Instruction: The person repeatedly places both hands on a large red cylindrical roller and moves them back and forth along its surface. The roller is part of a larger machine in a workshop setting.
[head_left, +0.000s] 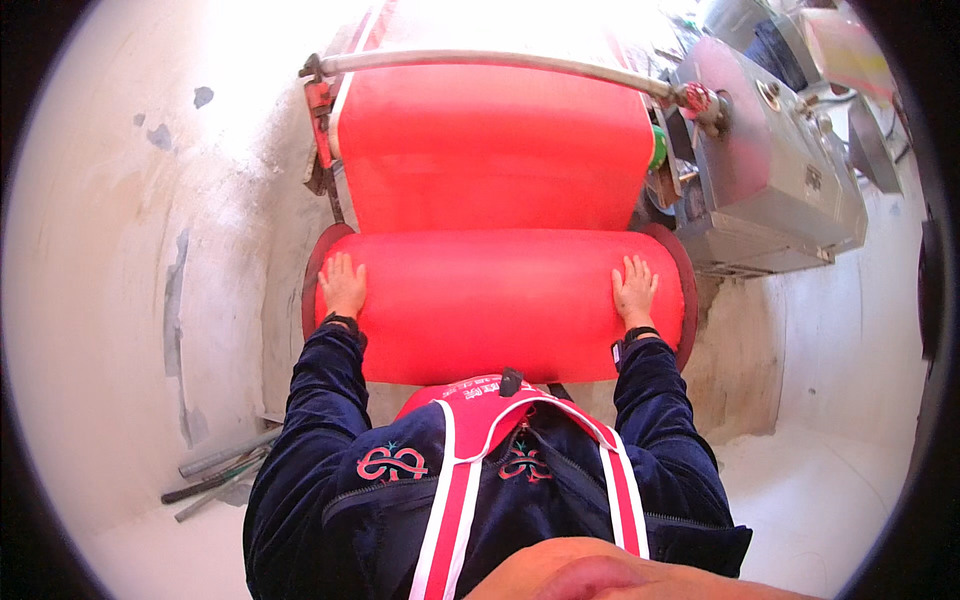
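A large roll of red fabric (487, 307) lies crosswise before me, between two dark red end discs. My left hand (343, 285) rests on its left end, palm down with the fingers slightly apart. Near the right end my right hand (635, 291) lies on the roll in the same way, fingers spread. Neither hand grips anything. Behind the roll, a wide red fabric sheet (495, 150) runs up over the machine and under a metal bar (495, 58).
At the right stands a grey metal machine housing (780, 157). The bar's left end meets a red bracket (319, 120). Several pipes or rods (225, 465) lie on the floor at the lower left, beside a stained, patched wall (112, 262).
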